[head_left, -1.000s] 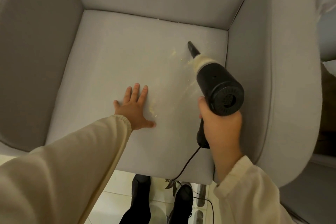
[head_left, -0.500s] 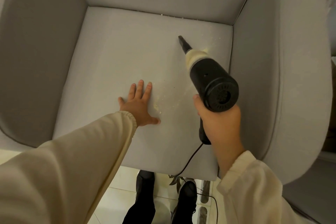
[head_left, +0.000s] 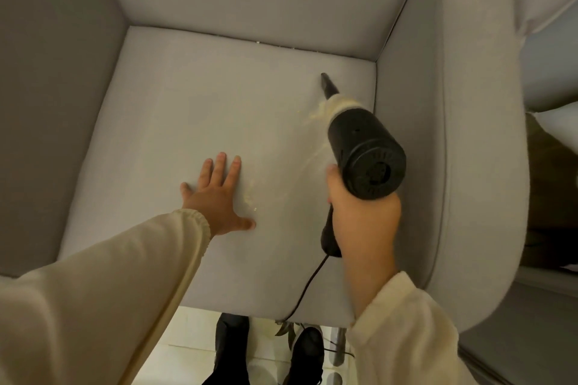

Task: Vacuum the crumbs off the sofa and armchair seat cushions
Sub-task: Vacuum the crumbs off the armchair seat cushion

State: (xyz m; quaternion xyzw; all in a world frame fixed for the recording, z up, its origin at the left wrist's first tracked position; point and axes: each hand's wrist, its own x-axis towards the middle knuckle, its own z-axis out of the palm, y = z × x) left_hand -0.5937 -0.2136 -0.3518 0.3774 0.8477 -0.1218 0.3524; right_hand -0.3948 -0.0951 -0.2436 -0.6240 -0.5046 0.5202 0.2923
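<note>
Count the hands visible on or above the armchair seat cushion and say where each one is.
2. The left hand rests flat on the seat cushion; the right hand grips the handheld vacuum above the cushion's right side.

Home living room, by the look of it. Grey upholstered armchair (head_left: 463, 141) fills most of the view: padded arms, fabric seat cushion (head_left: 219, 109) with pale crumbs (head_left: 250, 197) scattered on it. Another grey upholstered piece (head_left: 550, 66) sits just beside it on the right (sofa or second chair, cannot tell). Pale tiled floor (head_left: 187, 350) below the seat's front edge. A black corded handheld vacuum (head_left: 362, 147), small domestic kind, points at the cushion. Soft warm indoor light, nothing commercial or industrial in sight.
</note>
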